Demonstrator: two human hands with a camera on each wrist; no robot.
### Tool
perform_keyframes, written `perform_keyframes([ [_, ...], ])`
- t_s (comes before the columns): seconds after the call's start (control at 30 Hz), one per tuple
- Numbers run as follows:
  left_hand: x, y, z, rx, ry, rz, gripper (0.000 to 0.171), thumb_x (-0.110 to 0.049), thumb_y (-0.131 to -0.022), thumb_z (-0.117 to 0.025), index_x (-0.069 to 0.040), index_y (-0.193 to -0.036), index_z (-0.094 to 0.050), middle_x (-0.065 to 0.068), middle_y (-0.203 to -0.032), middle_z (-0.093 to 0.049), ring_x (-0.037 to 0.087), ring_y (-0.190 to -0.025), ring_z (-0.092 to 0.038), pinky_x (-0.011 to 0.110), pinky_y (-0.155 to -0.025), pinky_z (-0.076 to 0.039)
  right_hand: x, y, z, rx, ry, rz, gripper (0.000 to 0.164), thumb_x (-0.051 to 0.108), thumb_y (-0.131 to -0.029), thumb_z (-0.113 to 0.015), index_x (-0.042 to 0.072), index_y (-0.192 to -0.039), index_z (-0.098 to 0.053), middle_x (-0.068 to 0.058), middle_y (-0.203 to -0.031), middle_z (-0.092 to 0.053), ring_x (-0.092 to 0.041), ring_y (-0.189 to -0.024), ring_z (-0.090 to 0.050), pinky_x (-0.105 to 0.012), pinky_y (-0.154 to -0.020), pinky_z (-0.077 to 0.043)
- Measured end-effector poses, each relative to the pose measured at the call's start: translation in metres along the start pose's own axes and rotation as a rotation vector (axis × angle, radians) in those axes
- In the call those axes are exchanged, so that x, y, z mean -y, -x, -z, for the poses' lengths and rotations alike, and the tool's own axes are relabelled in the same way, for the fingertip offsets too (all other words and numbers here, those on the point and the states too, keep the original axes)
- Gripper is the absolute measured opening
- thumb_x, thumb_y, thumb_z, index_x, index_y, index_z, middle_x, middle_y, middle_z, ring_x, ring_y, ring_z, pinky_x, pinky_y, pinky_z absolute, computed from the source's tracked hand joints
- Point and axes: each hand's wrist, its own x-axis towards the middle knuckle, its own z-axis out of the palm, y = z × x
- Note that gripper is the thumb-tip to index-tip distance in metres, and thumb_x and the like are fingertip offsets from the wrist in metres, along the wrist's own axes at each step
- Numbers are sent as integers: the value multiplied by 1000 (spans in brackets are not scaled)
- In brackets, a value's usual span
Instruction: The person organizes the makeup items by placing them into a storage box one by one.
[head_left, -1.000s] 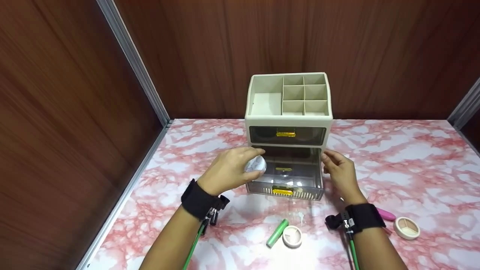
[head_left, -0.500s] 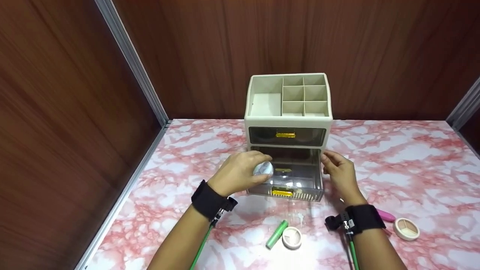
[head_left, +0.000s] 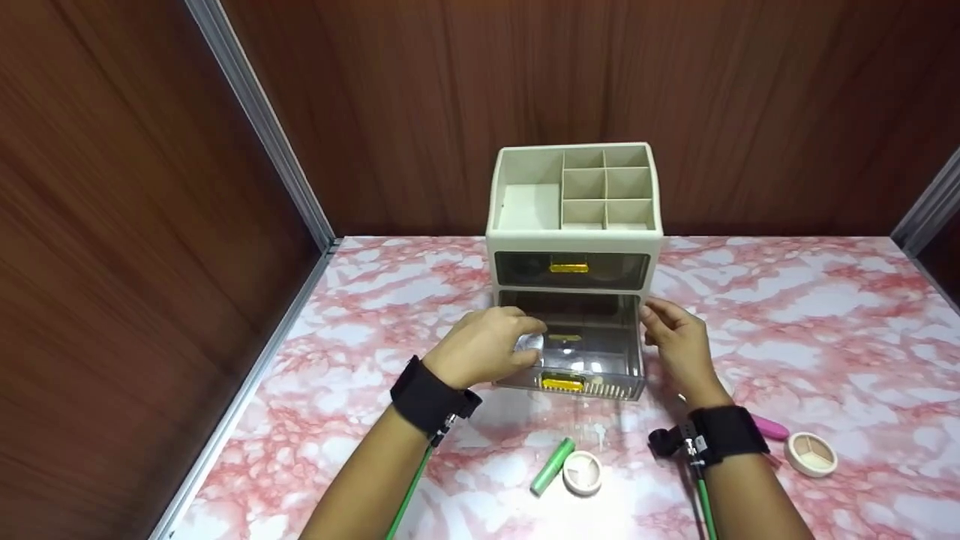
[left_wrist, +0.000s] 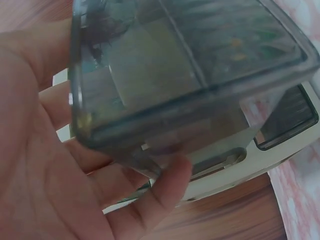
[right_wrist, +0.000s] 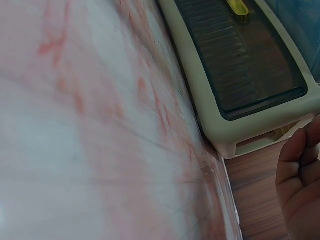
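Over the open drawer (head_left: 592,384), the left hand (head_left: 480,346) pinched a disc (head_left: 532,343) by its rim; right of the drawer, the right hand (head_left: 684,346), grip unclear, seemingly steadied the organizer (head_left: 574,244).

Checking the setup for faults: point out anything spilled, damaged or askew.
Whitish marks on the tabletop in front of the open drawer look odd against the pink marbling; residue or glare, I can't tell. Nothing else stands out.

wide black wristbands (head_left: 431,395) carry small black cameras (head_left: 663,444), silvery connectors (head_left: 691,448) and green cables (head_left: 704,502).
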Motion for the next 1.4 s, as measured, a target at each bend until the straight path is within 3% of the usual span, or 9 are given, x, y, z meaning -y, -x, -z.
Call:
perform_keyframes([
  [0.17, -2, 0, 0, -8, -29, -5, 31, -37, -80, -56, -21, -105, -65, -6, -92, -60, 9, -81, -55, 32, -58, -46, -1, -1, 0, 0, -6, -1, 35, 32, -84, -61, 10, -111, -62, -7, -81, -62, -14, -58, -53, -25, -53, -46],
  [0.53, -2, -1, 0, 0, 8, -5, 31, -39, -80, -57, -20, -103, -66, -7, -88, -59, 7, -76, -53, 30, -57, -45, 6, -1, 1, 9, -12, -25, 38, 30, -83, -62, 5, -111, -61, 0, -83, -65, -13, -58, -53, -24, -57, -47],
  [0.73, 0, -5, 1, 96, 42, 6, 32, -39, -80, -58, -20, -105, -66, -7, -94, -61, 8, -83, -55, 30, -65, -47, -6, -3, 3, 32, -77, 1, 35, 28, -84, -62, 7, -111, -62, -4, -86, -65, -13, -58, -53, -22, -56, -46],
  [0.9, 1, -14, 2, 201, 81, 55, 33, -37, -77, -62, -22, -107, -66, -7, -101, -63, 10, -91, -56, 31, -74, -46, -2, 0, 2, 16, -35, -10, 36, 32, -84, -61, 10, -112, -61, -7, -92, -64, -14, -62, -55, -24, -57, -47],
  [1.17, 0, -24, -1, 254, 25, 75, 27, -33, -70, -70, -23, -96, -68, -5, -91, -63, 12, -81, -56, 32, -66, -45, 4, 1, 2, 10, -62, -62, 36, 30, -83, -62, 10, -112, -61, -3, -95, -65, -13, -61, -55, -28, -58, -49],
  [1.4, 0, -24, 1, 273, 36, 54, 20, -31, -73, -70, -23, -92, -68, -8, -88, -63, 10, -78, -55, 30, -65, -45, 7, 1, 1, 15, -45, -65, 36, 31, -82, -62, 10, -112, -61, -2, -93, -65, -14, -61, -54, -26, -57, -48],
])
